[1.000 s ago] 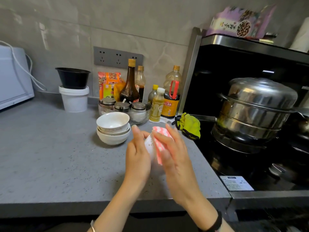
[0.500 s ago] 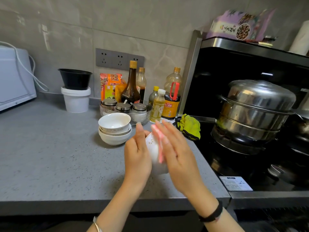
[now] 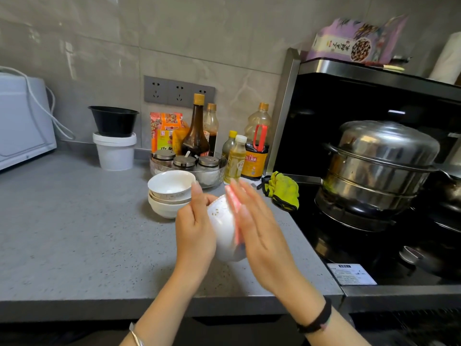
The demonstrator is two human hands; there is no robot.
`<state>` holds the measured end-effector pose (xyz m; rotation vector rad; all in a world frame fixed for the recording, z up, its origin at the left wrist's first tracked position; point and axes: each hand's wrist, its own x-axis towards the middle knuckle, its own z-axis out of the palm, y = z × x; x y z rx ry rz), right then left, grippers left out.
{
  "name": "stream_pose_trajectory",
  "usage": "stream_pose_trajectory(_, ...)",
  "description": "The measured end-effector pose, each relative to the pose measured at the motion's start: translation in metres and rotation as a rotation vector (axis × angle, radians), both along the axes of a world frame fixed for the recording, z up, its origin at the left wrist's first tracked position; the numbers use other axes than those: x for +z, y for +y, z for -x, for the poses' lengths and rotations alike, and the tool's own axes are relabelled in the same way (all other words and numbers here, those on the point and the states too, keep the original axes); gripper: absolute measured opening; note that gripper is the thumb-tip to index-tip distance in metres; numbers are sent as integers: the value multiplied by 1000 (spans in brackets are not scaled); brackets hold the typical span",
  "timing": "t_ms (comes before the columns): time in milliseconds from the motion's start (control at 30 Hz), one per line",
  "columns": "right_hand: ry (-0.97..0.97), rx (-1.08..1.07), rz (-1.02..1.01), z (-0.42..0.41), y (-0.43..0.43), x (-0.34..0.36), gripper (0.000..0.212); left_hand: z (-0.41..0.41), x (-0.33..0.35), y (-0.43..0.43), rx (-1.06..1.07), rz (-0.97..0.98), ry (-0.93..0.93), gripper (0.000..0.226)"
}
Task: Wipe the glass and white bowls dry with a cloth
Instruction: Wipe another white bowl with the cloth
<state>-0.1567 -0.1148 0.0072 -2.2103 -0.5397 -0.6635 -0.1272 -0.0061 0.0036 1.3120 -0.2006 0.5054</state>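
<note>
A white bowl [image 3: 223, 226] with small gold marks is held on its side above the grey counter. My left hand [image 3: 195, 227] grips it from the left, thumb up at its rim. My right hand [image 3: 259, 233] presses a pink-and-white cloth [image 3: 234, 213] flat against the bowl's right side with straight, motion-blurred fingers. Most of the cloth is hidden between palm and bowl. Just behind and to the left stands a stack of white bowls [image 3: 169, 193] on the counter. A glass bowl [image 3: 212, 173] holding seasoning jars sits behind the stack.
Sauce and oil bottles [image 3: 197, 131] line the wall. A white tub with a black bowl [image 3: 114, 136] stands at the back left, a white appliance [image 3: 22, 121] farther left. A yellow-green rag [image 3: 283, 191] lies by the stove; a steel steamer pot [image 3: 376, 166] sits on it.
My right hand with the cloth has slid along the bowl's side and turned more edge-on. The left hand has kept its hold, and the bowl has turned a little.
</note>
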Motion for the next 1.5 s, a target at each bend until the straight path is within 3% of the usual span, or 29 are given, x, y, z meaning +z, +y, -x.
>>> stream_pose_trajectory(100, -145, -96, 285, 2, 5, -11, 49, -2, 0, 2, -18, -56, 6, 72)
stream_pose_trajectory(200, -152, -86, 258, -2, 2, -6, 48, -2, 2, 4, -42, -99, 6, 73)
stream_pose_trajectory(300, 24, 25, 12, -6, -2, 9, 43, -2, 7, 8, -114, -121, 35, 64)
stream_pose_trajectory(367, 256, 71, -238, -9, -8, 21, 38, 0, 9, 10, -146, -94, 47, 56)
stream_pose_trajectory(467, 558, 68, -548, -12, -15, 20, 53, 3, 10, 12, -171, -18, 72, 53)
stream_pose_trajectory(600, 535, -27, -790, -17, -10, 8, 56, 1, 9, 14, -208, 0, 115, 52)
stream_pose_trajectory(767, 423, -67, -680, -23, -18, 19, 62, -6, 11, 17, -250, -264, 115, 69)
stream_pose_trajectory(900, 262, -35, -584, -18, -12, 24, 56, -9, 9, 9, -190, -127, 146, 75)
stream_pose_trajectory(967, 164, -8, -521, -15, -8, 18, 54, -8, 8, 5, -135, -54, 137, 62)
stream_pose_trajectory(1033, 34, 27, -442, -8, -3, 8, 39, -8, 5, 3, -88, 20, 123, 52)
stream_pose_trajectory(1267, -420, -87, 243, 0, 12, -18, 42, -10, 3, 2, 19, 71, 105, 52)
stream_pose_trajectory(1333, -354, -56, 159, -3, 8, -12, 42, -9, 4, 2, 22, 78, 108, 49)
stream_pose_trajectory(1433, -11, 68, -260, -8, -1, 0, 38, -9, 7, 3, 2, 165, 153, 40)
stream_pose_trajectory(1500, 39, 70, -268, -5, 2, -1, 42, -9, 8, 4, -15, 175, 145, 39)
